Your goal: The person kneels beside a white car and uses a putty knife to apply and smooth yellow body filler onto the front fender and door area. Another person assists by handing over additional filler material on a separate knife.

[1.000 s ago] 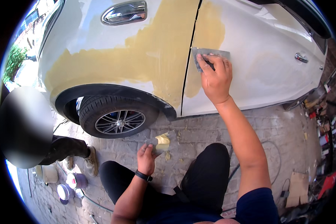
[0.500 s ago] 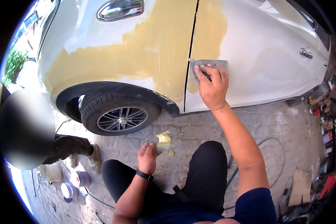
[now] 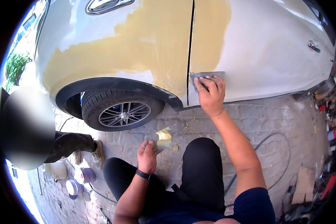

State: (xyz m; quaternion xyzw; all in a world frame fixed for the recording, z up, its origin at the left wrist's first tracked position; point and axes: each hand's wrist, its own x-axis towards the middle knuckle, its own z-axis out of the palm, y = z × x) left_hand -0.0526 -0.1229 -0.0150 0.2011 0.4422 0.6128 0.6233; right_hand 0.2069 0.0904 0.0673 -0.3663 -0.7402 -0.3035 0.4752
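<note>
My right hand [image 3: 211,95] is closed on a flat grey filler spreader [image 3: 208,74], its edge pressed on the white car door [image 3: 261,56] just right of the panel gap. Yellow body filler [image 3: 209,37] coats the door's edge and spreads over the fender [image 3: 153,44] left of the gap. Low in front of the wheel, my left hand [image 3: 147,155] grips a thin plate, fingers and thumb pinching its left edge. A lump of yellow filler [image 3: 163,134] lies on that plate, which is partly see-through, so its outline is hard to make out.
The car wheel [image 3: 125,115] sits under the black arch trim. At left another person's leg [image 3: 71,146] and shoe stand near several paint buckets [image 3: 84,175]. A hose [image 3: 283,143] curls over the paving at right, by a cardboard piece [image 3: 304,184].
My right hand has drawn the spreader down the door, leaving smoother yellow filler above it. My left hand with the plate stays nearly in place. The view has shifted slightly.
</note>
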